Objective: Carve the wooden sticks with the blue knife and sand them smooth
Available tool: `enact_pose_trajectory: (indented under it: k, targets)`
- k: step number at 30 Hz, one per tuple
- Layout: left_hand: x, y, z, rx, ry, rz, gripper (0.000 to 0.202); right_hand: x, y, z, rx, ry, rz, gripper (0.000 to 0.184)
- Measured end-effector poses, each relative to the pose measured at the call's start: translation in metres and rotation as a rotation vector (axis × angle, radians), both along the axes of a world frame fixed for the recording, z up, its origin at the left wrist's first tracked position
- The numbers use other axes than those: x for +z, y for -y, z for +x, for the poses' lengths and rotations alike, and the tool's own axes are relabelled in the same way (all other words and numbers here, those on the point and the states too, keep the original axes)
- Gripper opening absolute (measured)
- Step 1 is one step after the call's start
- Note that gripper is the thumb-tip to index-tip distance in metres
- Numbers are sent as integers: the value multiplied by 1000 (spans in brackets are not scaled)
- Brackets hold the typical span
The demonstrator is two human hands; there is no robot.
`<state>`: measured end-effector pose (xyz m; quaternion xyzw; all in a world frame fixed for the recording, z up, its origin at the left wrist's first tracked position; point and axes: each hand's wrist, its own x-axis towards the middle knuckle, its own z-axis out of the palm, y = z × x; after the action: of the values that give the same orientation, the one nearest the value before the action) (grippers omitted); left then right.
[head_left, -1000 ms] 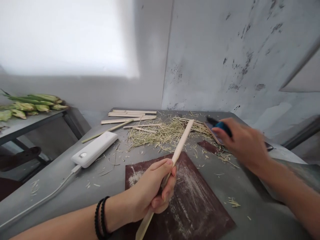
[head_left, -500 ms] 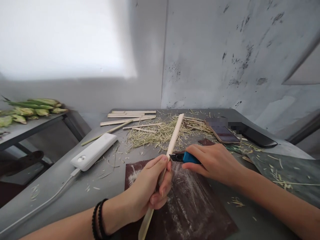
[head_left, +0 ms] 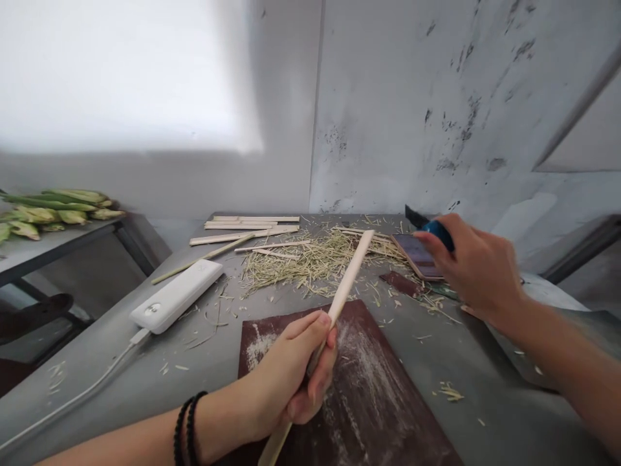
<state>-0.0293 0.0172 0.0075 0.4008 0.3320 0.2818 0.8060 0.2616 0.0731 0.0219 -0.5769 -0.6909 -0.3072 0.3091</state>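
My left hand (head_left: 295, 375) is wrapped round a pale bamboo strip (head_left: 352, 272), which slants up and to the right above the table. Its lower end comes out below my palm. Raised at the right, my right hand (head_left: 480, 268) grips a utility knife (head_left: 439, 234) with a blue handle, its dark blade end pointing up and left, well apart from the strip. Under my left hand lies a dark brown sheet of sandpaper (head_left: 388, 401), streaked with pale dust.
Thin shavings (head_left: 310, 262) are heaped at the back, near several bamboo strips (head_left: 252, 220). A white power bank (head_left: 179, 294) with a cable lies left; a phone (head_left: 417, 255) lies partly behind my right hand. Corn cobs (head_left: 63, 210) rest on a side table.
My right hand has lifted the knife away from the strip, up and to the right. The strip's top end has tilted slightly rightward; my left hand keeps its grip.
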Motion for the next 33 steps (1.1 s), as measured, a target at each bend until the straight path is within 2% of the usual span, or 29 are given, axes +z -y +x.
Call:
enact_pose_trajectory:
  k: [3,7,10,14,17,23,25,29,31,33]
  targets:
    - [1,0,2,18,25,16,32,-11,0,-6,177,63,-107,51]
    - [1,1,1,69,10,36,30,-26,10,-38,459,167,-286,51]
    - [-2,3,0,67,-2,43,30,-27,18,-53,555,191,-316,51]
    - [-7,2,-1,63,-36,89,31,-23,24,-55,609,220,-314,50]
    - [-10,1,1,76,-70,147,30,-24,25,-56,608,224,-307,51]
    - [-11,1,4,120,-113,201,27,-25,18,-53,512,263,-240,50]
    - [-11,2,4,105,-138,208,27,-22,10,-40,421,219,-223,52]
    - [-13,7,3,33,-207,240,28,-13,-3,-7,136,37,-137,54]
    - [-13,7,3,43,-195,240,28,-13,-4,-2,126,32,-133,53]
    - [-13,7,4,65,-172,237,27,-16,-1,-8,205,76,-163,51]
